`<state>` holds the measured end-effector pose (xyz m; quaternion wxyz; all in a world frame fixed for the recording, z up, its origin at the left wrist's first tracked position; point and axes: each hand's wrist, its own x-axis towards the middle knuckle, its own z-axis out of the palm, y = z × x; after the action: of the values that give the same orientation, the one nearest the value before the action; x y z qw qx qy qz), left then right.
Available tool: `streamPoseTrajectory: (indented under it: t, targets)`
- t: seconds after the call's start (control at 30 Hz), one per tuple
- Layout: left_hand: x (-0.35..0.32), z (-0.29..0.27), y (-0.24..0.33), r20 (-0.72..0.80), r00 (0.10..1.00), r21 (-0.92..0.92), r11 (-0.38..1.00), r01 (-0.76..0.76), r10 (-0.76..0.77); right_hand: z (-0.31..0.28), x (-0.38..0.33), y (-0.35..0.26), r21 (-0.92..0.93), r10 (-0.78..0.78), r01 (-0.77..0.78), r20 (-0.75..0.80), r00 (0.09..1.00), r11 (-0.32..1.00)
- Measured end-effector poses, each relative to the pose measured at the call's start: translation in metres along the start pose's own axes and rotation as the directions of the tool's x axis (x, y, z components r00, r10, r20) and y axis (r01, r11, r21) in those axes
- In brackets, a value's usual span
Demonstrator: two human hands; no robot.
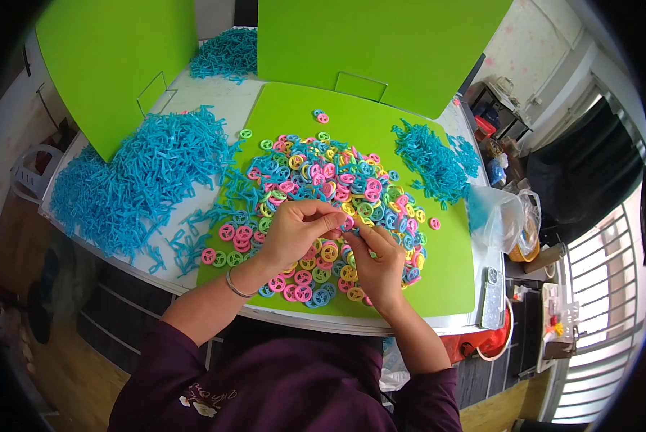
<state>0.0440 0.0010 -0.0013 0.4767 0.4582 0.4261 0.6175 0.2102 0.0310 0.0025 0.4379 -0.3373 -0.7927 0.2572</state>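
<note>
1. While your two hands meet over the near part of the green mat, they pinch one small ring piece between them, just above the pile of coloured rings.
2. Your left hand is curled, with its fingertips closed on the piece from the left; your right hand comes from below, and its fingers are closed on the same piece. It seems you hold it high and close so you can see the small part well.
3. Pink, yellow, green and blue rings lie all around your wrists, touching each other, so your hands have no bare mat under them.
4. On the left lies a big heap of blue stick parts, and a smaller blue heap is at the right.
5. Behind stand green boards, and a clear plastic bag is at the right edge.
</note>
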Motion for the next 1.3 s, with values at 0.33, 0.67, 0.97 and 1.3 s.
streamPoseTrajectory:
  t: [0.33, 0.67, 0.97, 1.3]
  targets:
    - [0.001, -0.001, -0.006, 0.060, 0.982, 0.087, 0.979, -0.184, 0.179, -0.007, 0.001, -0.005, -0.102, -0.059, 0.058, -0.006, 0.998, 0.993]
    - [0.004, -0.016, 0.003, 0.068, 0.953, -0.361, 0.883, 0.301, -0.297, -0.025, 0.022, 0.011, -0.163, -0.501, 0.505, 0.065, 0.863, 0.848]
    - [-0.002, -0.018, -0.015, 0.253, 0.953, 0.807, 0.507, -0.304, 0.168, -0.041, 0.009, 0.019, 0.535, -0.018, -0.087, 0.187, 0.982, 0.840]
    - [-0.007, -0.012, -0.007, 0.322, 0.947, 0.866, 0.398, -0.301, 0.017, -0.040, 0.021, 0.031, 0.625, 0.288, -0.494, 0.407, 0.867, 0.604]
